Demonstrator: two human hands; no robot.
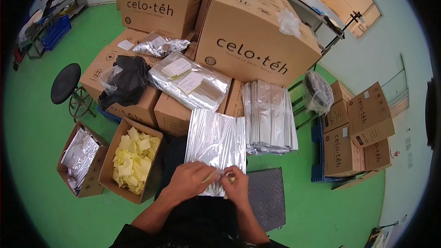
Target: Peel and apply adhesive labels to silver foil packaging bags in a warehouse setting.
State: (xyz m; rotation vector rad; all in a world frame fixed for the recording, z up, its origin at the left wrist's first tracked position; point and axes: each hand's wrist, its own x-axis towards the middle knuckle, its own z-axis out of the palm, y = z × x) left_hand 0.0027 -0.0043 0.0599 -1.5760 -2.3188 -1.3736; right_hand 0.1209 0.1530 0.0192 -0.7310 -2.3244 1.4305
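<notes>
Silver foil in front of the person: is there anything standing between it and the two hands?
Nothing visible blocks the way: the left hand and right hand are at the near end of the silver foil. Only a small pale piece shows between them, too small to identify.

silver foil sheets (216, 142), yellow paper pieces (135, 154), brown black-printed carton (257, 32), green floor (330, 216), grey tread-patterned plate (268, 197)

L hand (195, 177), R hand (235, 186) adj., both curled
</notes>
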